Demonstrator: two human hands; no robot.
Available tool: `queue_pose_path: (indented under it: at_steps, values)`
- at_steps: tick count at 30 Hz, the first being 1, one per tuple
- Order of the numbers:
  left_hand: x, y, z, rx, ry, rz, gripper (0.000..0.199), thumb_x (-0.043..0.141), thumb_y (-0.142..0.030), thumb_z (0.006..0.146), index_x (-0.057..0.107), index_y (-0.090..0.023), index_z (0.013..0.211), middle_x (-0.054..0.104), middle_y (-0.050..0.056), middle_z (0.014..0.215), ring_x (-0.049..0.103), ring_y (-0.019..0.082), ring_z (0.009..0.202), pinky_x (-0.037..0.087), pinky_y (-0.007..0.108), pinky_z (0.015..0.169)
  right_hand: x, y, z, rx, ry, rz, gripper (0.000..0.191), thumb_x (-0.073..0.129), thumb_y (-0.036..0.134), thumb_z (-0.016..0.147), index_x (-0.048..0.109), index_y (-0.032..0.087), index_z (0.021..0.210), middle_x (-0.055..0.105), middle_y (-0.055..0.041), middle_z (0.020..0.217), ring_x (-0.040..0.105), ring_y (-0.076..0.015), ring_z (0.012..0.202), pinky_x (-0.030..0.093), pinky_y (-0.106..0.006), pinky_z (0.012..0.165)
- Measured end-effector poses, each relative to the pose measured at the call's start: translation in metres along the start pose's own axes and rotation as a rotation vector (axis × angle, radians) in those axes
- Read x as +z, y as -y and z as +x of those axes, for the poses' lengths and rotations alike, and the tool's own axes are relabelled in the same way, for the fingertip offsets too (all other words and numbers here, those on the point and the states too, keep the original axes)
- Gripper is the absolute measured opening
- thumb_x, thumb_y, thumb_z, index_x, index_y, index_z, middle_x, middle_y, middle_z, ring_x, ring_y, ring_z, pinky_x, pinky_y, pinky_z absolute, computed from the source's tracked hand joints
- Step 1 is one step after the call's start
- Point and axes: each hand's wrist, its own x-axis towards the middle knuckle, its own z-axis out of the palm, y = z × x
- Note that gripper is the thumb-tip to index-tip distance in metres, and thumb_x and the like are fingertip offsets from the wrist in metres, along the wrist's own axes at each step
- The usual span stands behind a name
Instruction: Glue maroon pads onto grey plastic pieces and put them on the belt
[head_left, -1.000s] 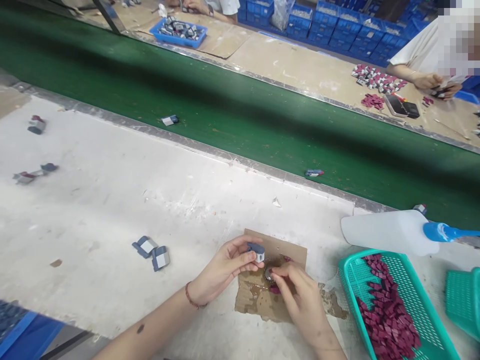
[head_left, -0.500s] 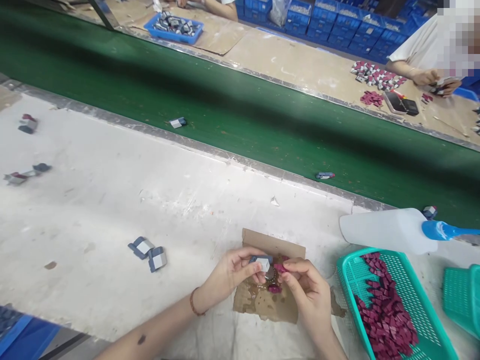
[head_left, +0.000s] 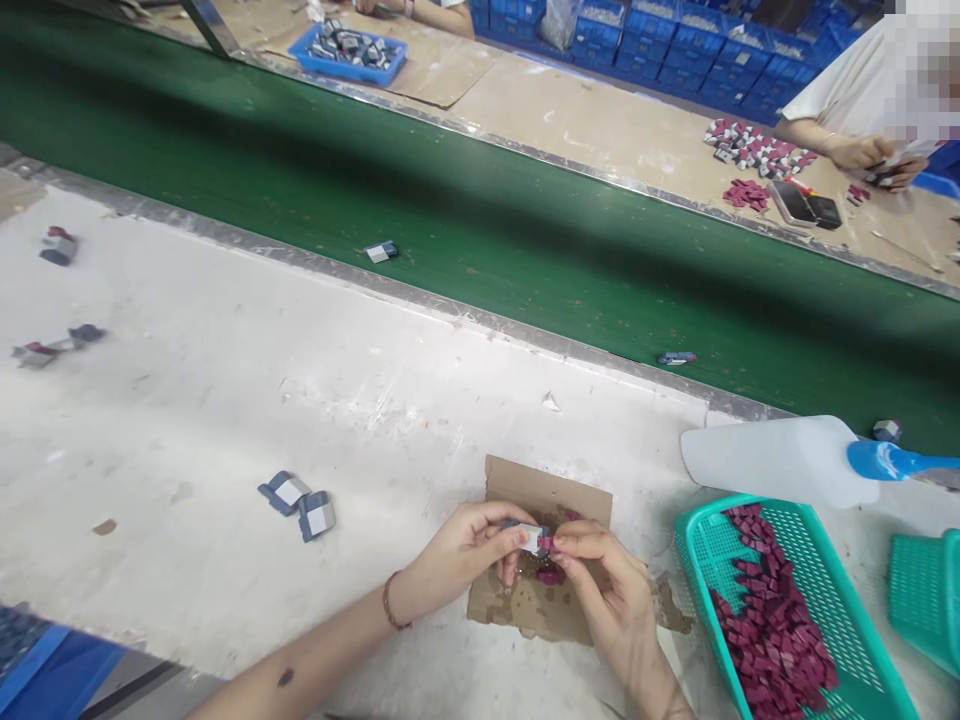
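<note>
My left hand (head_left: 472,550) pinches a small grey-and-blue plastic part (head_left: 531,538) above a stained piece of cardboard (head_left: 547,490). From the other side, my right hand (head_left: 604,570) grips a small maroon plastic piece (head_left: 545,544) between thumb and fingers, pressed against the end of the grey-and-blue part. Another maroon piece (head_left: 551,576) lies on the cardboard beneath my hands. Two similar grey-and-blue parts (head_left: 316,515) rest on the table to the left. Beside my right hand stands a green basket (head_left: 832,560) holding a heap of maroon pieces (head_left: 776,630).
A white bottle (head_left: 776,460) with a blue cap lies behind the basket. The green conveyor belt (head_left: 487,240) runs across, carrying a few parts. More parts (head_left: 58,246) sit at the table's far left. Across the belt, a person's hands (head_left: 874,160) work near a pile of parts (head_left: 757,148).
My right hand has moved left, bringing the maroon piece against the end of the grey-and-blue part. The parts on the conveyor have shifted to the right.
</note>
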Motion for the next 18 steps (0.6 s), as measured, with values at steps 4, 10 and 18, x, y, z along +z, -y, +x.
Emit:
queue_pose_path:
  at_steps: [4, 10, 18]
  values:
    - [-0.003, 0.001, 0.000, 0.021, 0.032, 0.149, 0.047, 0.060, -0.060, 0.081, 0.068, -0.013, 0.084, 0.050, -0.004, 0.045, 0.045, 0.009, 0.041, 0.037, 0.022, 0.047, -0.004, 0.001, 0.003, -0.117, 0.073, -0.083, 0.017, 0.053, 0.014, 0.096, 0.067, 0.023, 0.099, 0.071, -0.0054, 0.088, 0.069, -0.0166, 0.077, 0.057, -0.026, 0.070]
    - [-0.001, 0.000, -0.001, 0.015, 0.025, 0.247, 0.046, 0.051, -0.059, 0.086, 0.055, -0.017, 0.069, 0.040, -0.007, 0.046, 0.035, 0.008, 0.041, 0.030, 0.021, 0.044, -0.002, -0.004, 0.001, -0.244, 0.145, -0.215, 0.023, 0.046, 0.008, 0.097, 0.062, 0.022, 0.107, 0.070, -0.0067, 0.087, 0.067, -0.0188, 0.080, 0.056, -0.030, 0.073]
    - [0.002, -0.002, -0.001, 0.034, 0.041, 0.229, 0.043, 0.054, -0.057, 0.085, 0.059, -0.016, 0.073, 0.043, -0.006, 0.047, 0.039, 0.009, 0.044, 0.037, 0.023, 0.049, -0.002, 0.007, 0.005, -0.253, 0.180, -0.296, 0.023, 0.041, 0.015, 0.101, 0.061, 0.022, 0.108, 0.069, -0.0056, 0.087, 0.065, -0.0175, 0.077, 0.055, -0.028, 0.069]
